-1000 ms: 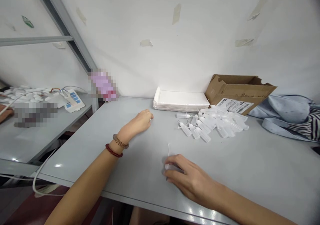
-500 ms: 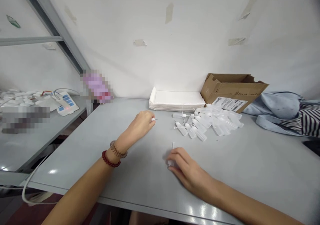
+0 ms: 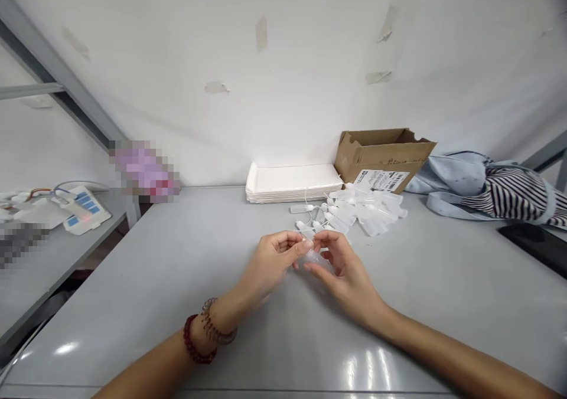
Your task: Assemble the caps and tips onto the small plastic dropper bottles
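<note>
Close together over the middle of the table, both my hands meet at a small translucent plastic squeeze bottle (image 3: 319,259). My right hand (image 3: 348,272) has its fingers curled around the bottle. My left hand (image 3: 277,258), with two bracelets on its wrist, is closed in a pinch at the bottle's top end. The small white needle-tipped cap it held a moment earlier is now hidden by the fingers. Just beyond my hands lies a loose pile of similar translucent bottles (image 3: 374,213), several with white caps and thin strips attached.
A stack of white trays (image 3: 292,180) stands against the wall. Beside it is an open cardboard box (image 3: 385,154). Further right lie a light blue cloth bag (image 3: 452,175), a striped cloth (image 3: 514,195) and a black phone (image 3: 535,245). A power strip (image 3: 86,207) rests on the left table.
My left hand has moved right and nearer to me, bringing it to my right hand. My right hand has lifted the bottle slightly. The camera view has turned right.
</note>
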`<control>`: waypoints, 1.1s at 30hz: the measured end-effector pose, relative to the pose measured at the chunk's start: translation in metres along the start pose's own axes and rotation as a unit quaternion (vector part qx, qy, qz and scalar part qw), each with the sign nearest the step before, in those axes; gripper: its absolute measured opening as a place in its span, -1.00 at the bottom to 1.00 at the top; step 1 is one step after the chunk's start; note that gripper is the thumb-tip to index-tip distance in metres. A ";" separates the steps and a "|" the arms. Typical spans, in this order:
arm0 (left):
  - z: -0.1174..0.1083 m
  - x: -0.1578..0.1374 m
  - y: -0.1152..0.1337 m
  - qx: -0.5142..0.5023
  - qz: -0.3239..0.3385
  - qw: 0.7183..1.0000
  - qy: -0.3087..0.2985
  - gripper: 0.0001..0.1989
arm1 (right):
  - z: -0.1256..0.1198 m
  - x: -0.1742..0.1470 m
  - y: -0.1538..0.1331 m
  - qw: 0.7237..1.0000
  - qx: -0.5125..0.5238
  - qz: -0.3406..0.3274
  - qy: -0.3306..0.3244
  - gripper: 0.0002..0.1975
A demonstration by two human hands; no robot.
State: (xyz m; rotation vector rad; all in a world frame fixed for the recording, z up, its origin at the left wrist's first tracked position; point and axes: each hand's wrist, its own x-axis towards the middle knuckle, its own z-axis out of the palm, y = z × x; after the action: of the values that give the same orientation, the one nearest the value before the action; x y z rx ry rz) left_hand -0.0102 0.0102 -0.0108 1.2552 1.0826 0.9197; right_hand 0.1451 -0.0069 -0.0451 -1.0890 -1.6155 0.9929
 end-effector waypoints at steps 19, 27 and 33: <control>-0.013 0.003 0.000 0.159 0.036 0.981 -0.109 -0.87 | 0.006 -0.004 0.007 0.997 0.076 -0.005 -0.033 -0.66; -0.018 0.004 0.002 0.256 0.129 0.947 -0.148 -0.92 | 0.006 -0.003 0.009 0.995 0.089 0.017 -0.049 -0.57; -0.024 0.008 -0.001 0.215 0.104 0.958 -0.157 -0.89 | 0.006 0.002 0.014 0.998 0.015 -0.017 -0.065 -0.60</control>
State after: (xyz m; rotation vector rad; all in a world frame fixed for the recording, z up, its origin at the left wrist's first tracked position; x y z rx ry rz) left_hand -0.0310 0.0237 -0.0127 1.8368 0.9329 0.6211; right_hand 0.1423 -0.0020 -0.0591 -0.9907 -1.7123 1.0801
